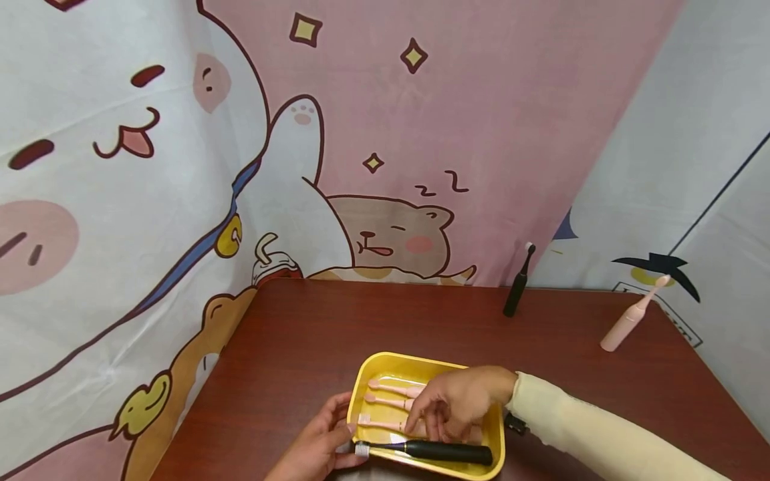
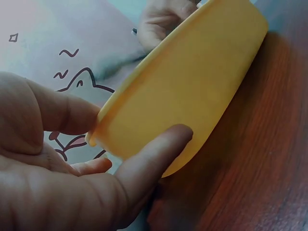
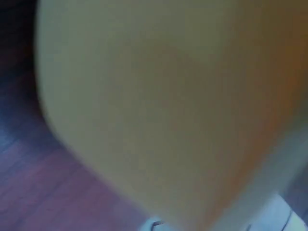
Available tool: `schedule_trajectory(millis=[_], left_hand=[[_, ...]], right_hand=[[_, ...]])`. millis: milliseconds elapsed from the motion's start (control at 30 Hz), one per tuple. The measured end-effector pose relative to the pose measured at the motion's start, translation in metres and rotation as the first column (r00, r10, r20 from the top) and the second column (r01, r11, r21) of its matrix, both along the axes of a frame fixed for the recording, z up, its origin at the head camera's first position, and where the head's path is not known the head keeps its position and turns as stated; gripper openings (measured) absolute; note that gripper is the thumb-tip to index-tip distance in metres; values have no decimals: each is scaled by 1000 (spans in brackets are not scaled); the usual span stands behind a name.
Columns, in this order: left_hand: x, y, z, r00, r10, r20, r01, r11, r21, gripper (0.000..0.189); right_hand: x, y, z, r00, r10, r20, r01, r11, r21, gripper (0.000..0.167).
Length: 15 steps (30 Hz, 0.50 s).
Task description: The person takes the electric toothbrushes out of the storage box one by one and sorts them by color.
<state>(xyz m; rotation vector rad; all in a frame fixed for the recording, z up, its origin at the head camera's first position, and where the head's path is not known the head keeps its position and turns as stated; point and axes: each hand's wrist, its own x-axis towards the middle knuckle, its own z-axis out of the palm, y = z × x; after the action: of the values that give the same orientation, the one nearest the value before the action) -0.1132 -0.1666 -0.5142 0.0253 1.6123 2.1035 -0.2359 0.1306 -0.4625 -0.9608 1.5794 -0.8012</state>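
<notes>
My left hand (image 1: 321, 437) holds the left end of a yellow tray (image 1: 375, 364). In the left wrist view its thumb presses the outer wall (image 2: 192, 86) and a finger lies at the rim. Inside lie three pink electric toothbrushes, their heads to the left. My right hand (image 1: 460, 401) reaches into the tray, fingers bent down over the nearest pink toothbrush (image 1: 380, 422); I cannot tell whether it pinches the handle, partly hidden by the fingers. A black electric toothbrush (image 1: 448, 451) lies along the near side, its white-bristled head out over the left rim by my left hand.
On the brown table (image 1: 313, 327), another black electric toothbrush (image 1: 516, 290) is at the back right, with a pink one (image 1: 628, 321) farther right. A small black object (image 1: 515, 423) shows under my right sleeve. A cartoon-printed cloth (image 1: 493, 120) hangs behind the table.
</notes>
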Motion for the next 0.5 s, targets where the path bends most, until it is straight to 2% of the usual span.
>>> schedule_trajectory(millis=[100, 233, 433, 500], left_hand=[[0, -1, 0, 1000, 1, -1, -1, 1000, 6, 67], [-1, -1, 1, 1000, 1, 10, -1, 1000, 6, 68], [-1, -1, 1, 999, 2, 33, -2, 1000, 3, 69], [-1, 0, 0, 999, 1, 41, -1, 1000, 4, 68]], right_hand=[[1, -2, 3, 1000, 17, -7, -17, 1000, 9, 62], [6, -4, 6, 998, 22, -64, -20, 1000, 23, 54], [13, -5, 2, 974, 63, -219, -68, 998, -14, 51], [13, -5, -1, 970, 67, -233, -77, 996, -36, 51]])
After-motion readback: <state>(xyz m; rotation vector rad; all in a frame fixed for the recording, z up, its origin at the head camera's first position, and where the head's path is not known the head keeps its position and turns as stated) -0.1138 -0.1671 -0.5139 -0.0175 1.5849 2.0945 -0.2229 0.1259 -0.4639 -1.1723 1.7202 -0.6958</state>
